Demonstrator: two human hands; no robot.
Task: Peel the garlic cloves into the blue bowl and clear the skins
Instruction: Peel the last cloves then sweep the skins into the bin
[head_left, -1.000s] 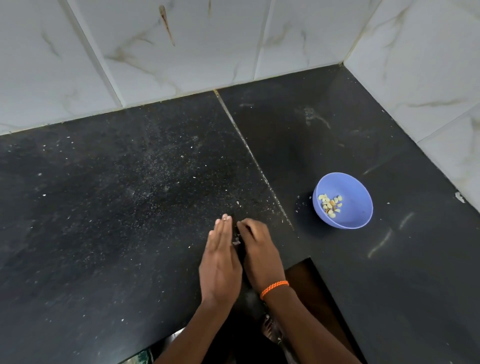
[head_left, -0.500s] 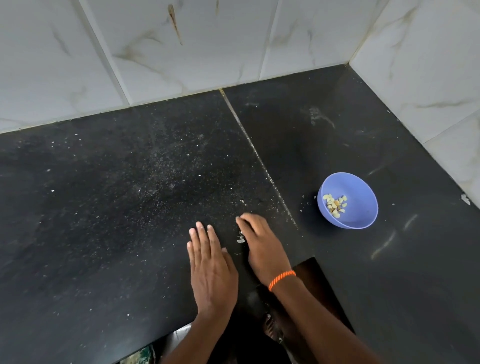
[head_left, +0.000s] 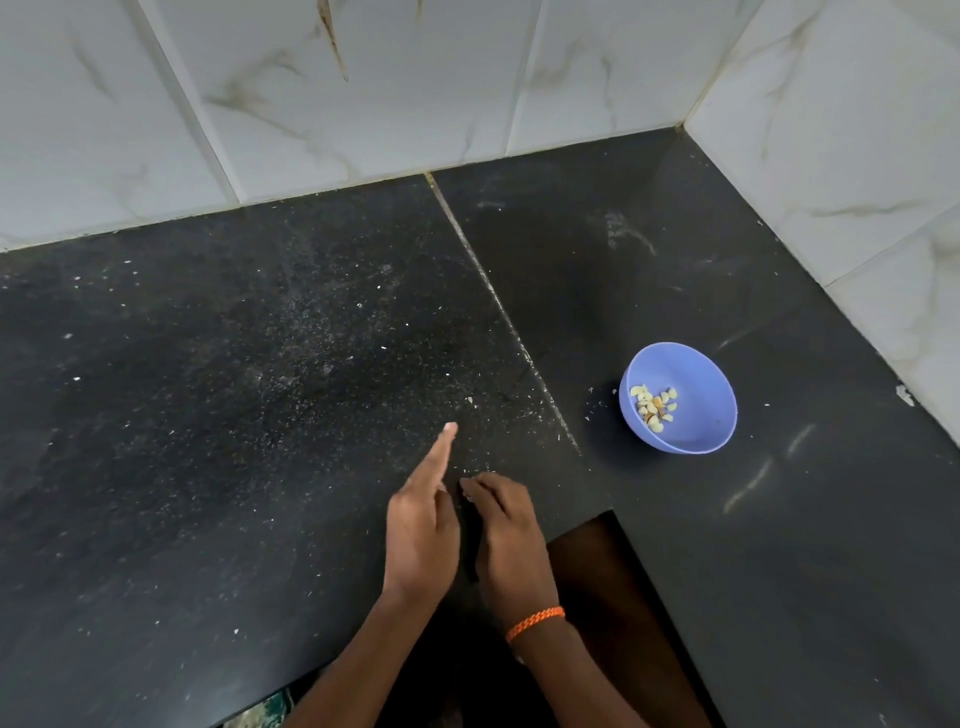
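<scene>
Black stone table (head_left: 218, 441), dusted with pale specks and skin crumbs, thickest left of the grout seam. Blue bowl (head_left: 698, 415) standing upright right of the seam, well apart from both hands, small heap of peeled garlic cloves (head_left: 654, 407) inside toward its left wall. A few skin flecks (head_left: 589, 415) on the table just left of the bowl. Left hand (head_left: 422, 535) near the table's front edge, turned on its side, fingers straight and together, tip pointing up-left, holding nothing (released, edge of palm seemingly on the surface, contact hard to confirm). Right hand (head_left: 506, 540) just beside it, back up, fingers bent down to the table; tiny pale bit (head_left: 469, 498) at the fingertips, too small to tell whether pinched or only touched, so grasp unclear. Narrow dark gap between the two hands. Orange braided wristband (head_left: 535, 623) on the right wrist. White marbled wall tiles (head_left: 363, 93) behind and along the right side, brown streak on one of them. Notch in the table's front edge below the right forearm, dark brown inside.
</scene>
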